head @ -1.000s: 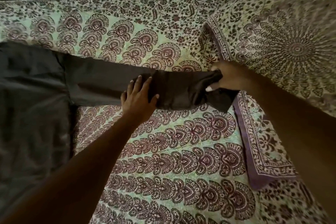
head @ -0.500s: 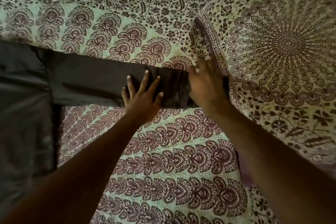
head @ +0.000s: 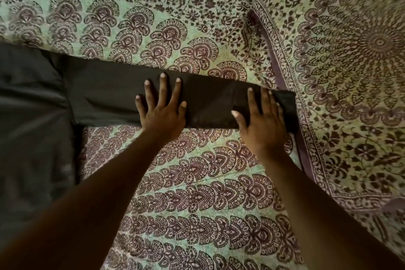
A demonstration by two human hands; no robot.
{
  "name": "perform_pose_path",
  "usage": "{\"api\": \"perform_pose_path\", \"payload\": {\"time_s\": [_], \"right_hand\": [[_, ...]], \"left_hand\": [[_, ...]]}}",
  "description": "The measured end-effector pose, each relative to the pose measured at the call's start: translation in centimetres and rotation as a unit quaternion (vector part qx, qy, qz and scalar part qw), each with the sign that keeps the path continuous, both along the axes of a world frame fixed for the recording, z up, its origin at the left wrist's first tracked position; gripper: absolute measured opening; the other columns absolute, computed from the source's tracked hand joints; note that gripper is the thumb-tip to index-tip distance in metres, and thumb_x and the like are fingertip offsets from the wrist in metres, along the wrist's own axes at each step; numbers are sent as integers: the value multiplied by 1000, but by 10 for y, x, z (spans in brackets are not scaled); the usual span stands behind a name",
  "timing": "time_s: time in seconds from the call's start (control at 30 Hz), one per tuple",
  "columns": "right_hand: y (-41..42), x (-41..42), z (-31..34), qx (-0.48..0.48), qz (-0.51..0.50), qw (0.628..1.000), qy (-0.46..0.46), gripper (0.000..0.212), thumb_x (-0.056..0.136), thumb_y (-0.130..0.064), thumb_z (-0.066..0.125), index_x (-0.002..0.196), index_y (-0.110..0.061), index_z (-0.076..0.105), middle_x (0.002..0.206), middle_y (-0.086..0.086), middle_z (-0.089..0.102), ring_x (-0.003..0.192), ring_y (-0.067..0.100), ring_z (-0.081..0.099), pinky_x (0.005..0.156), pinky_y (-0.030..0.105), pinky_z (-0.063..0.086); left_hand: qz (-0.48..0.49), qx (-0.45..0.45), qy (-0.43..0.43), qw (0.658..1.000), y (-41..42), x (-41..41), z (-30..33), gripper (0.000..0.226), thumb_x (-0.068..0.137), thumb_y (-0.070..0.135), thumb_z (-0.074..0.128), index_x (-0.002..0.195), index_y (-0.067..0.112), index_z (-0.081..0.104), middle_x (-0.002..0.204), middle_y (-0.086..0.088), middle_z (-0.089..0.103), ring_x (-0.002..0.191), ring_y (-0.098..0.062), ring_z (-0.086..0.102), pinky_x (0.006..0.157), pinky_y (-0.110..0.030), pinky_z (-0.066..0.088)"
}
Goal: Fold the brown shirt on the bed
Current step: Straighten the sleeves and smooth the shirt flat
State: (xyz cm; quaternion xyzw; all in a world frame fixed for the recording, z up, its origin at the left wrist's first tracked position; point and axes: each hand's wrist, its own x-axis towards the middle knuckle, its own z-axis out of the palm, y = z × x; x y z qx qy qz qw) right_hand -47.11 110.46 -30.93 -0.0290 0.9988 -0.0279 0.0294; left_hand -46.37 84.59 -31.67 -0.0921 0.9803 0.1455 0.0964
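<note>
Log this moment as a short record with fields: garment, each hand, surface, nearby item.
garment: brown shirt, body at left, one sleeve stretched out to the right
left hand: left hand flat, fingers spread, on mid-sleeve
right hand: right hand flat on the sleeve near its end
surface: patterned bedsheet
nearby item: patterned pillow, right of the sleeve end

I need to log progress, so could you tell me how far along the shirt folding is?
Early stage. Done: the brown shirt lies spread on the bed, its sleeve stretched out flat toward the pillow. In hand: the left hand and right hand press flat on the sleeve, fingers open. Left: no fold over the body shows yet, so the actual folding remains.
</note>
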Motion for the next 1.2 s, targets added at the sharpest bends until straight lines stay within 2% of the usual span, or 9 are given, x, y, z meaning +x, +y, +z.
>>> {"api": "perform_pose_path", "payload": {"time_s": [0.17, 0.27, 0.43, 0.53, 0.73, 0.83, 1.0, 1.13, 1.2], "right_hand": [[-68, -16, 4, -64, 52, 996, 38, 64, 102, -39, 39, 157, -5, 34, 168, 18, 23, 156, 37, 19, 125, 53, 21], [-90, -21, -7, -69, 119, 990, -7, 63, 107, -51, 30, 162, -19, 27, 172, 9, 15, 159, 29, 14, 125, 57, 19], [-27, -19, -4, -10, 70, 997, 1, 68, 100, -75, 22, 161, -48, 12, 174, 0, 6, 159, 25, 9, 124, 60, 11], [9, -15, 1, 19, 49, 998, 29, 70, 98, -78, 24, 160, -46, 19, 172, 5, 17, 157, 30, 19, 124, 54, 17], [-17, -6, 0, 16, 37, 998, 37, 74, 103, -69, 26, 161, -25, 29, 170, 15, 18, 158, 34, 12, 125, 56, 16], [-11, 4, -6, 0, 104, 994, 33, 69, 104, -66, 29, 163, -30, 25, 172, 9, 15, 159, 29, 15, 125, 54, 21], [12, 4, -2, 26, 42, 999, 19, 76, 101, -73, 24, 163, -30, 24, 171, 12, 16, 158, 31, 18, 126, 50, 18], [-43, -11, 5, -19, -43, 998, 47, 76, 102, -64, 30, 160, -14, 31, 169, 21, 19, 157, 40, 13, 126, 56, 12], [-83, -18, 7, -36, -18, 997, 70, 71, 103, -51, 38, 160, -11, 29, 170, 19, 17, 158, 39, 12, 127, 55, 15]], "left_hand": [[-10, 14, -4, 1000, 9, -5, -2, 63, 106, 51, 24, 160, 45, -7, 170, 10, -19, 155, -41, -21, 121, -67, -5], [-5, 14, 6, 1000, 6, -4, -3, 62, 105, 51, 26, 160, 48, -4, 171, 12, -15, 156, -39, -18, 121, -66, -3], [-5, 7, -3, 1000, 8, -6, -1, 61, 104, 58, 22, 158, 50, -6, 171, 13, -16, 156, -37, -17, 122, -66, -1], [2, 23, -25, 999, 5, -8, 0, 61, 103, 61, 20, 156, 55, -9, 169, 16, -20, 156, -33, -22, 122, -64, -5], [-15, 44, -70, 996, -1, -10, 5, 75, 95, 75, 32, 155, 57, -8, 167, 18, -25, 154, -31, -27, 122, -62, -8], [-30, 33, -77, 996, -2, -12, 4, 90, 85, 88, 34, 153, 57, -16, 165, 17, -32, 153, -33, -30, 122, -63, -10], [-40, 29, -71, 996, -2, -8, 6, 92, 84, 89, 31, 154, 54, -19, 165, 14, -33, 152, -36, -30, 121, -65, -11], [-4, 114, -75, 991, -7, -11, 14, 81, 92, 69, 53, 158, 51, 11, 171, 13, -14, 156, -30, -21, 122, -59, -10], [69, 266, -2, 961, -20, -10, 24, 55, 98, 37, 62, 151, 36, 45, 170, 4, 20, 157, -29, 12, 127, -54, 11]]}}
